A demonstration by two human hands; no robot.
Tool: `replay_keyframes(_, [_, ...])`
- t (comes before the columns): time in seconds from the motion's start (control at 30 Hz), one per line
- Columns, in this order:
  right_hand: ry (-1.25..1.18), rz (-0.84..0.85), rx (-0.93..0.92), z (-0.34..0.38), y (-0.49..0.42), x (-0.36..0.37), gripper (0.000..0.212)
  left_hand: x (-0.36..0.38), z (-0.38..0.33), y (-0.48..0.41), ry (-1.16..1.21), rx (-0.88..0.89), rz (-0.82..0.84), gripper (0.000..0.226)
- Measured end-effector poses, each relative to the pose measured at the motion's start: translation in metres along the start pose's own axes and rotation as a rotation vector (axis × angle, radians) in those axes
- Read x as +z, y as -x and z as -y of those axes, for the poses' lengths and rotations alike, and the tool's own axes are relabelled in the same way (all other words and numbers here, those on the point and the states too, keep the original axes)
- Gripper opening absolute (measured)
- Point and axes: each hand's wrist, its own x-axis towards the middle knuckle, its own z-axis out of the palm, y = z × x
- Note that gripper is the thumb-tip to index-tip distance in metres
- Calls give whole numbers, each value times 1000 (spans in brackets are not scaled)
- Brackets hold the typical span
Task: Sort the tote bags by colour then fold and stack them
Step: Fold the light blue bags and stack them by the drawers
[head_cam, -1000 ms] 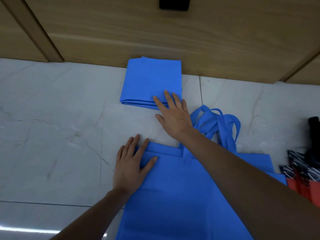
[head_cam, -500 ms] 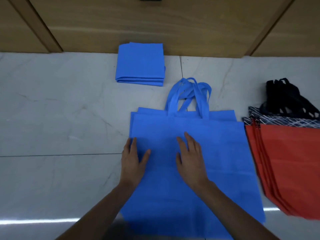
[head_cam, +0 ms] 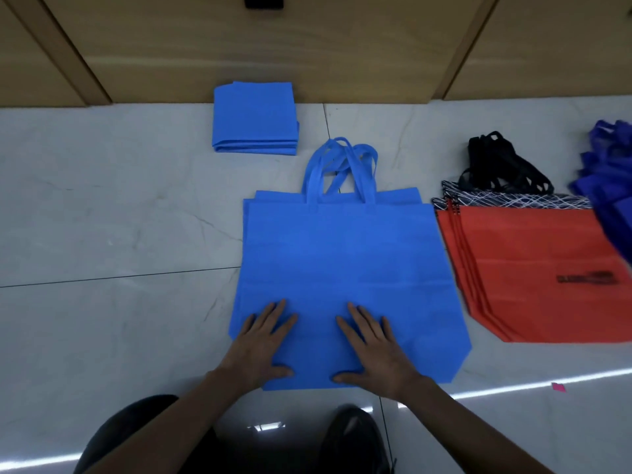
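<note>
- The left hand lies flat on the near left part of the blue bag. Its fingers are straight and a little spread, and it grips nothing.
- The right hand lies flat beside it on the near middle of the same bag, fingers also straight and spread, thumb pointing to the left hand. The two hands are near each other but do not touch.
- The blue bag is spread flat on the floor, bottom edge toward the person. More blue edges show under it at the top and the left, so it lies on other blue bags.
- Its handles lie in a loose bunch on the floor at the far side.
- The folded bags, also blue, make a small square stack further away to the left, against the wood panel.
- The red bags lie flat in a fanned pile just right of the blue bag, with a black-and-white band along the top and black handles beyond.
- The dark blue bags are at the right edge, blurred and partly over the red pile.
- A pink scrap lies on the floor, near right.
- The person's knees show at the bottom.
</note>
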Motion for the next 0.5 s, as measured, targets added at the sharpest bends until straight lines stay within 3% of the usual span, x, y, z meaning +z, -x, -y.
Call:
replay_keyframes(0.07, [75, -12, -71, 1, 2, 0, 106, -1, 0, 6, 49, 30, 117, 104])
replay_keyframes(0.17, [161, 73, -104, 0, 6, 4, 106, 4, 0, 10, -2, 90, 159, 98])
replay_keyframes(0.33, [198, 61, -64, 1, 4, -4, 81, 2, -1, 14, 112, 93, 66, 68])
replay_keyframes(0.43, [174, 58, -94, -1, 3, -12, 63, 1, 3, 17, 78, 120, 104, 103])
replay_keyframes(0.5, [41, 40, -147, 0, 0, -25, 62, -6, 5, 21, 70, 156, 4, 94])
